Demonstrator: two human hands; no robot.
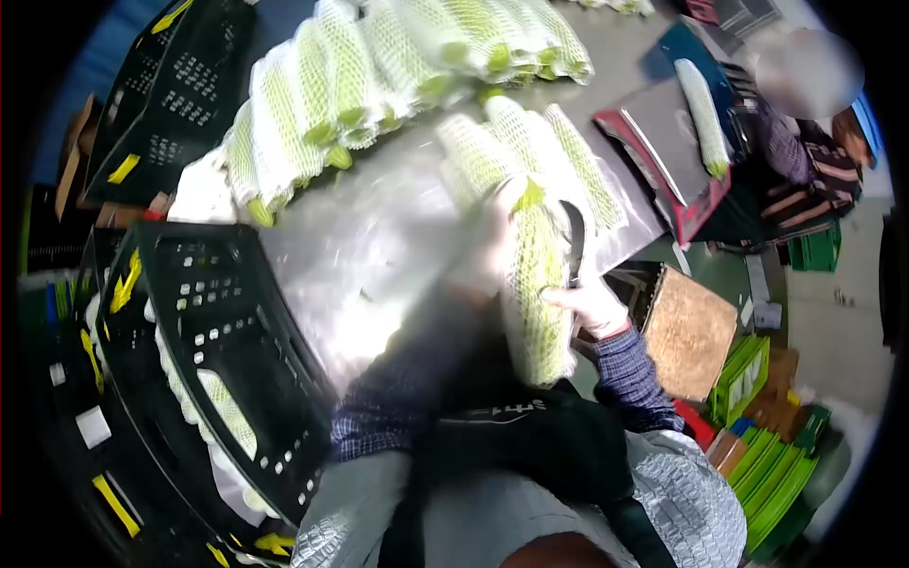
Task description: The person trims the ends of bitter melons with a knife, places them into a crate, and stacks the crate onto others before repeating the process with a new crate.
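Note:
A long pale-green vegetable point(537, 284) in a white foam net stands tilted in front of me, its green stem end uppermost. My right hand point(598, 305), in a pale glove, grips its right side with the thumb across the net. A dark curved tool point(574, 237) rises from that hand beside the vegetable; its lower end is hidden. My left hand point(488, 241) is at the vegetable's upper left, smeared by motion, so its fingers cannot be made out. Several netted vegetables point(516, 133) lie just beyond on the metal table point(331, 256).
A row of netted vegetables point(346, 80) spans the table's far side. Black crates point(213, 265) stand at left, one holding netted vegetables. At right are a grey scale-like platform point(653, 142) with a netted vegetable point(702, 115), a co-worker point(805, 161), a brown board point(689, 331) and green crates point(772, 483).

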